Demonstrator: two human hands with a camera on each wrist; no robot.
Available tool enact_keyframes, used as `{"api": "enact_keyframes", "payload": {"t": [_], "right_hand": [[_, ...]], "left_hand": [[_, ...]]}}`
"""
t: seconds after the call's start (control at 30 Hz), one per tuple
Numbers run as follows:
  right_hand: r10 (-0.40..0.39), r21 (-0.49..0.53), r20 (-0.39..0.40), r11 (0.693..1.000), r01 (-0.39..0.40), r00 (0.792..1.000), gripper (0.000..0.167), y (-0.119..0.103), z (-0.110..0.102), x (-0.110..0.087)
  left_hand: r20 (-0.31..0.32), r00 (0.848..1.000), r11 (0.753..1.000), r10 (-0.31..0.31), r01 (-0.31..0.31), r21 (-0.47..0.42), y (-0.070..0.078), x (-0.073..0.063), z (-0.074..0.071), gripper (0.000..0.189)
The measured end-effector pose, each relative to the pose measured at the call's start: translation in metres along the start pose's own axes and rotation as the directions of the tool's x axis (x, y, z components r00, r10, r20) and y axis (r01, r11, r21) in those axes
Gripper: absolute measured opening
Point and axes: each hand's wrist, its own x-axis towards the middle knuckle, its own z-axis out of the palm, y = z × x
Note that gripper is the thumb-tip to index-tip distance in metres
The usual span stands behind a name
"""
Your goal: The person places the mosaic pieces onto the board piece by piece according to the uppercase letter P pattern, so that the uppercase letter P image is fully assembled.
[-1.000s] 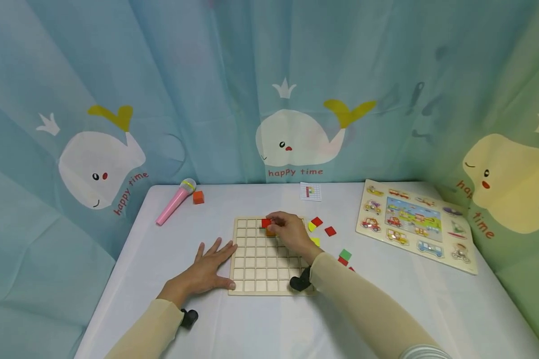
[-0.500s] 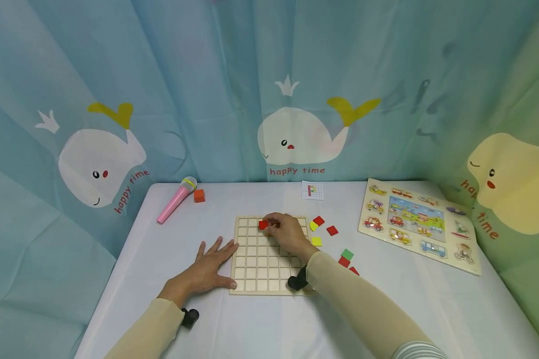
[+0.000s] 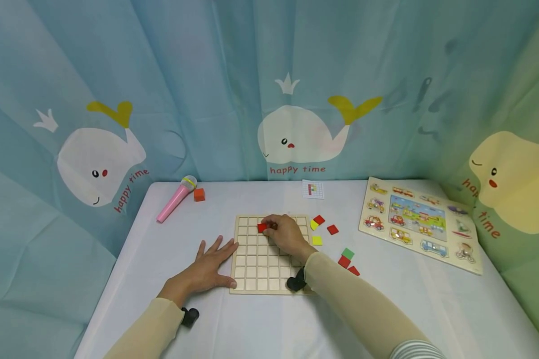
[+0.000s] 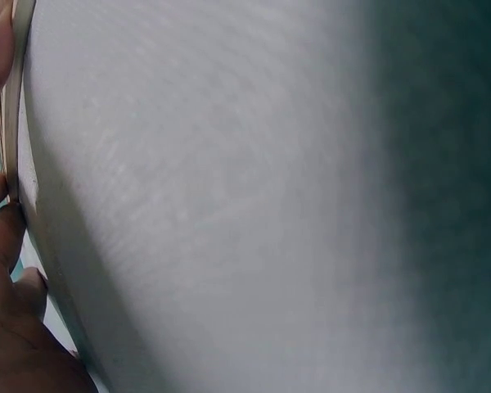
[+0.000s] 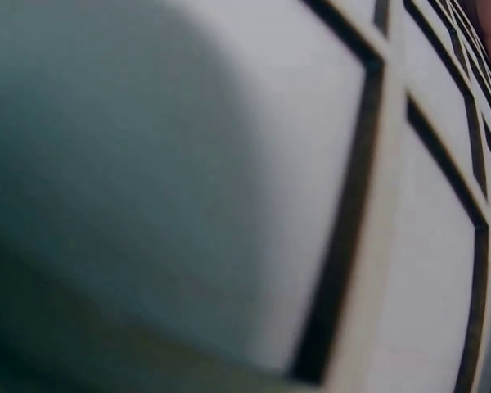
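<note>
A wooden grid board point(image 3: 257, 273) lies on the white table, with rows of square cells. My right hand point(image 3: 289, 236) reaches over the board's upper part and pinches a red square tile point(image 3: 262, 228) at a cell in its upper rows. The tile's right side is hidden by the fingertips. My left hand point(image 3: 205, 269) lies beside the board with fingers spread, its fingertips and thumb touching the board's left edge. In the left wrist view, fingers of the left hand point(image 4: 16, 311) show near the board's edge point(image 4: 15, 106).
Right of the board lie loose tiles: red point(image 3: 333, 229), yellow point(image 3: 317, 241) and green point(image 3: 348, 254). A pattern card point(image 3: 313, 189) lies at the back. A vehicle puzzle board point(image 3: 377, 232) sits at right. A pink toy microphone point(image 3: 174, 203) and orange cube point(image 3: 199, 195) lie back left.
My right hand has shifted slightly left and toward me with the red tile, which now sits lower and further left against the grid. The left hand stays in place.
</note>
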Motion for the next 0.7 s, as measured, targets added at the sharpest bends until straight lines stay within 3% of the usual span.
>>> {"api": "enact_keyframes", "payload": {"t": [0.7], "right_hand": [[-0.04,-0.064,0.001,0.997,0.04,0.999,0.018,-0.0022,-0.0001,-0.0014]], "left_hand": [[-0.004,1.0,1.0,0.0,0.0,-0.003,0.0022,-0.0015,-0.0021,0.107]]}}
